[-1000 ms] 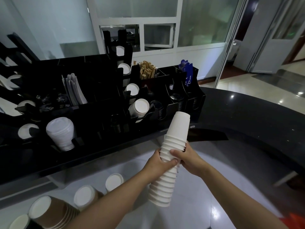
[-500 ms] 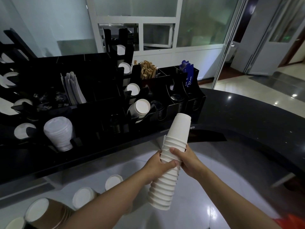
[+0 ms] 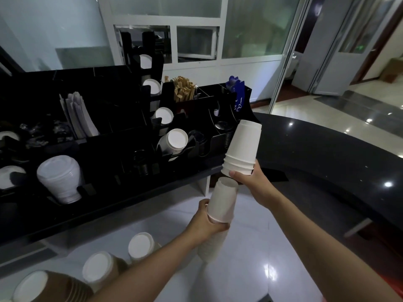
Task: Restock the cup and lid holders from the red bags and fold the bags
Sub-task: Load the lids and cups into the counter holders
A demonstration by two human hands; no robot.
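My right hand point(image 3: 255, 182) grips a short stack of upturned white paper cups point(image 3: 242, 149) by its rims, lifted just off a longer stack. The longer stack of white cups point(image 3: 222, 203) is held in my left hand point(image 3: 207, 219), and its lower part hangs below that hand. Both stacks are in front of the black cup and lid holder point(image 3: 113, 149). One holder slot shows a white cup bottom point(image 3: 175, 140); smaller slots above it show more cup bottoms. A red bag corner point(image 3: 390, 288) shows at the bottom right.
A stack of clear lids point(image 3: 60, 177) sits in the holder's left slot. Paper sleeves point(image 3: 78, 115), wooden stirrers point(image 3: 183, 88) and a blue packet point(image 3: 235, 90) stand in upper compartments. Brown cups point(image 3: 54, 286) and white cups point(image 3: 139, 245) lie at the lower left. A dark curved counter point(image 3: 327, 160) runs right.
The single tall stack has split in two: my right hand pulled the top few cups up and away, while my left hand kept hold of the remaining stack.
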